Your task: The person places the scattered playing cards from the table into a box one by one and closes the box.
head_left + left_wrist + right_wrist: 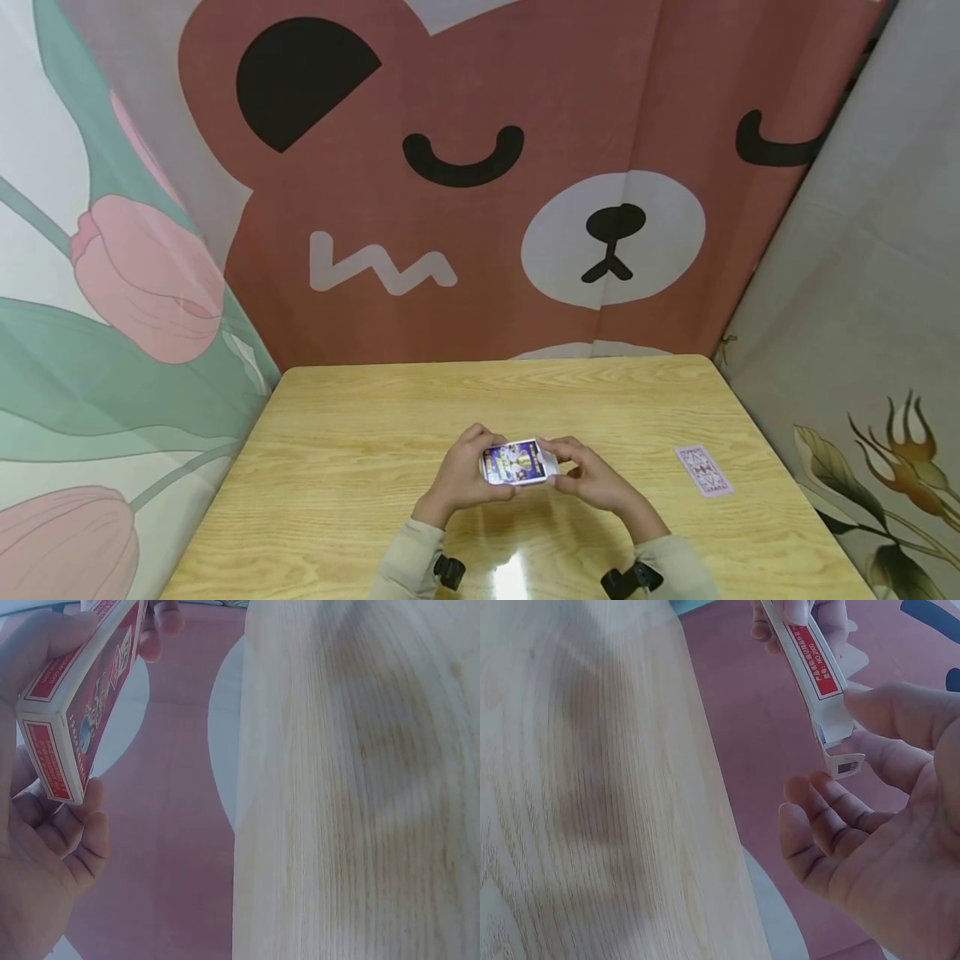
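A playing card box is held up over the table, its dark printed face turned up in the head view. My left hand grips its left end, thumb along one edge and fingers on the other. At the opposite end, my right hand pinches the box near the opening. In the right wrist view a white end flap stands folded out, with the right thumb at the box's corner and the fingers curled beside the flap. The left wrist view shows the other end of the box, closed, with red printed panels.
One card with a red-patterned face lies on the wooden table to the right of the hands. Printed curtains hang behind the table and at both sides. Both sleeves carry small black wrist cameras.
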Action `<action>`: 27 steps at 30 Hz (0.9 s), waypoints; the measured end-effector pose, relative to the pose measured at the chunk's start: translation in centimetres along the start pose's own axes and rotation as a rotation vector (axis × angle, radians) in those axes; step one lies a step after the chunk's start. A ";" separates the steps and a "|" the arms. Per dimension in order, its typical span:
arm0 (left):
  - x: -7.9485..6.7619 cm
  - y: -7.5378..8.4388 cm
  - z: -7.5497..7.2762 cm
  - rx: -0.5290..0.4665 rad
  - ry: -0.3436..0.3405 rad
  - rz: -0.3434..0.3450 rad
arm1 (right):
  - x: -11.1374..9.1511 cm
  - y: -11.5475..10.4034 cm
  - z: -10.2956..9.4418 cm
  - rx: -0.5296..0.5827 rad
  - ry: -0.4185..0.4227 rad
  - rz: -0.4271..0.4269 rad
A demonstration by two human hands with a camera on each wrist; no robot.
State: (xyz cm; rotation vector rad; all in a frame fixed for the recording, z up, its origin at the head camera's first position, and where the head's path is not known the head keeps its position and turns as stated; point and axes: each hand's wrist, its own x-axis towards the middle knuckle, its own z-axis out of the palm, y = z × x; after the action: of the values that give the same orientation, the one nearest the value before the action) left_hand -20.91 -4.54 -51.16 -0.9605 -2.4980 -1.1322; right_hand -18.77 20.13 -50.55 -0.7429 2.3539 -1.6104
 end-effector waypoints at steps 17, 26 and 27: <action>-0.2 -0.2 0.1 0.005 -0.009 -0.012 | -1.5 0.1 -0.3 -0.063 0.178 -0.007; -0.3 -0.4 0.2 0.010 -0.014 -0.029 | -2.9 1.1 -0.6 -0.451 0.394 -0.092; -0.3 -0.4 0.1 0.009 -0.014 -0.029 | -3.0 1.1 -0.7 -0.481 0.401 -0.092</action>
State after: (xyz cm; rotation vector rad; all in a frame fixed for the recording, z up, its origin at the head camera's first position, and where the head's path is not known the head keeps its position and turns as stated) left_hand -20.94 -4.74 -51.60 -0.9365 -2.5337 -1.1248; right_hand -16.82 22.49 -51.66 -0.6614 3.1017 -1.3306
